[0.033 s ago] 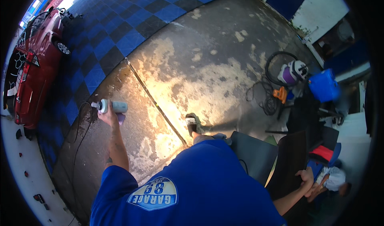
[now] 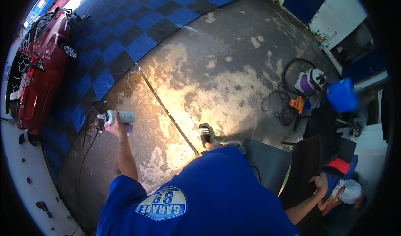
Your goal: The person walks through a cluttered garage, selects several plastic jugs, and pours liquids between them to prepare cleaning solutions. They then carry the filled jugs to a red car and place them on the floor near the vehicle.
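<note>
My left hand (image 2: 115, 128) is closed around a pale grey bottle (image 2: 126, 117) with a white nozzle. It holds the bottle on its side above the concrete floor. A bit of purple cloth (image 2: 129, 129) shows below the bottle, against the same hand. At the lower right my right hand (image 2: 321, 183) grips the edge of a dark, slightly curved panel (image 2: 301, 163), its fingers partly hidden behind it. A flat grey panel (image 2: 267, 163) stands beside the dark one, close to my body.
A red car (image 2: 46, 75) stands at left by blue and black floor tiles (image 2: 138, 41). A loose cable (image 2: 85, 140) lies beside my left arm. At right are a vacuum cleaner (image 2: 309, 80), an orange tool (image 2: 297, 105), a blue container (image 2: 341, 95) and a seated person (image 2: 348, 191).
The whole view has shifted slightly, with the floor, car and vacuum cleaner a little further right and lower. Both hands keep their holds.
</note>
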### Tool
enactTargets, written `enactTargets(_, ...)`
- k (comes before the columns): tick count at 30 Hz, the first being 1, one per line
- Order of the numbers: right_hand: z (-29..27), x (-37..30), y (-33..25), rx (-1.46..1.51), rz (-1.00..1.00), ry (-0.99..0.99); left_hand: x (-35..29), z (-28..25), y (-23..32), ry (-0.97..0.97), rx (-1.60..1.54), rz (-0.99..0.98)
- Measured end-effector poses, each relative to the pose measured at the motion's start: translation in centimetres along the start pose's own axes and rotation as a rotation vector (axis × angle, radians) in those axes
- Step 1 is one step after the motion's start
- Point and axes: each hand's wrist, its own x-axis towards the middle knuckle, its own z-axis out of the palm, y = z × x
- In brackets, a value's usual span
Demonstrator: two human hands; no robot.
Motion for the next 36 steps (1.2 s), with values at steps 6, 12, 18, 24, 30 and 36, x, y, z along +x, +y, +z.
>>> enactTargets(6, 12.2, 7.4, -32.3, -0.325, -0.022, 0.057, 11.1, -4.4, -5.6, 0.135, 0.43, 0.04)
enactTargets(12, 25.4, 12.5, -59.7, -0.634, -0.288, 0.111, 15.9, 2.2, -5.5, 0.591, 0.627, -0.811)
enactTargets(18, 33.8, 20.5, -89.2, -0.739, -0.467, 0.278, 30.7, 16.5, -13.3, 0.354, 0.459, -0.598)
enactTargets(24, 42.9, 25.4, -115.7, -0.676, -0.602, 0.362, 55.4, 31.8, -14.3, 0.265, 0.199, -0.306)
enactTargets(30, 55.7, 34.3, -142.1, -0.617, -0.806, 0.336, 77.6, 48.0, -18.0, 0.349, 0.329, -0.228)
enactTargets(36, 70.2, 36.5, -171.7, -0.807, -0.836, 0.073, 88.9, 55.6, -21.0, 0.656, 0.368, -0.564)
